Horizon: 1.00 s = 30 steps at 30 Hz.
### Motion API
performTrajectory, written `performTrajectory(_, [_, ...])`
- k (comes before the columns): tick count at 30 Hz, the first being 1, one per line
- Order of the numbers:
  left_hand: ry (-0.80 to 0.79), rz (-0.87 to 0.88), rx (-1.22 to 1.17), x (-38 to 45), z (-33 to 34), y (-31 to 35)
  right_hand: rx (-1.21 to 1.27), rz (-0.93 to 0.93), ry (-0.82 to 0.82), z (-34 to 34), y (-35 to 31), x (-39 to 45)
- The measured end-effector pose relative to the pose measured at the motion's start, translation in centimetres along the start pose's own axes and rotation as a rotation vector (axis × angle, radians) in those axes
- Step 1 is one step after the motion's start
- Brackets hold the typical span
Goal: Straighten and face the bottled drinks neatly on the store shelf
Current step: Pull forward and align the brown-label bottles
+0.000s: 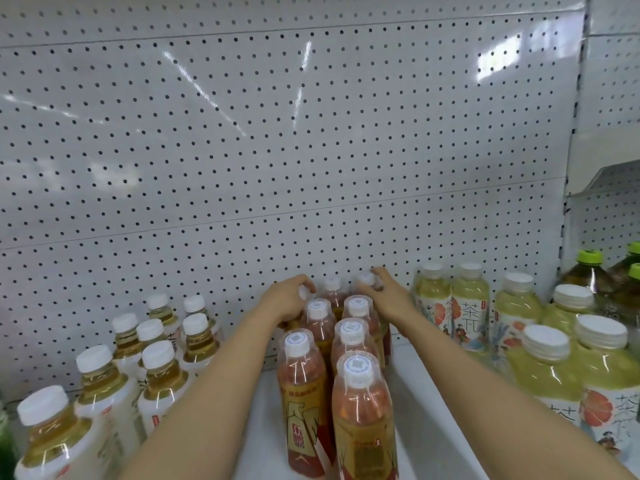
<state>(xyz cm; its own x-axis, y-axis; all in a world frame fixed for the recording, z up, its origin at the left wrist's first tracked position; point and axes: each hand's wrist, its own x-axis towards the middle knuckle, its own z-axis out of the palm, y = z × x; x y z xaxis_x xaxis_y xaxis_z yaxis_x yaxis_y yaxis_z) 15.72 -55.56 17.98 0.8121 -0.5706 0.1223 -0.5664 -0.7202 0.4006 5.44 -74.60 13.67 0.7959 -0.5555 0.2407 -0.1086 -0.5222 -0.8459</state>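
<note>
Several red-and-gold tea bottles (360, 403) with white caps stand in two rows down the middle of the white shelf (426, 420). My left hand (289, 301) is closed around the neck of a back-row bottle on the left. My right hand (386, 294) grips the white-capped back-row bottle (366, 279) on the right. Both forearms reach in along either side of the rows. The bodies of the two held bottles are hidden behind the front ones.
Pale yellow tea bottles (162, 372) crowd the shelf at left. Light green bottles with illustrated labels (467, 306) stand at right, and green-capped dark bottles (588, 271) sit beyond a divider. A white pegboard wall (277, 150) backs the shelf.
</note>
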Motion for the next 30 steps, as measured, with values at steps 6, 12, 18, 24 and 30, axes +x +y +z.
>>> performTrajectory(6, [-0.052, -0.028, -0.105, -0.8, -0.7, -0.3, -0.011, -0.011, -0.084, -0.5, -0.5, -0.5])
performTrajectory(12, [-0.014, 0.014, -0.153, -1.1, 0.2, -0.3, -0.029, 0.006, -0.078, 0.0, -0.7, -1.4])
performTrajectory(18, [0.143, -0.037, -0.451, -5.3, -0.9, 1.7, 0.122, 0.062, -0.001, -0.6, -1.9, -4.0])
performTrajectory(24, [0.214, 0.196, -0.39, -12.9, -1.2, 3.9, 0.041, -0.175, 0.122, -1.7, -4.1, -9.4])
performTrajectory(30, [0.281, 0.375, -0.252, -19.5, 1.6, 2.1, 0.055, -0.568, 0.184, -2.3, -3.9, -18.8])
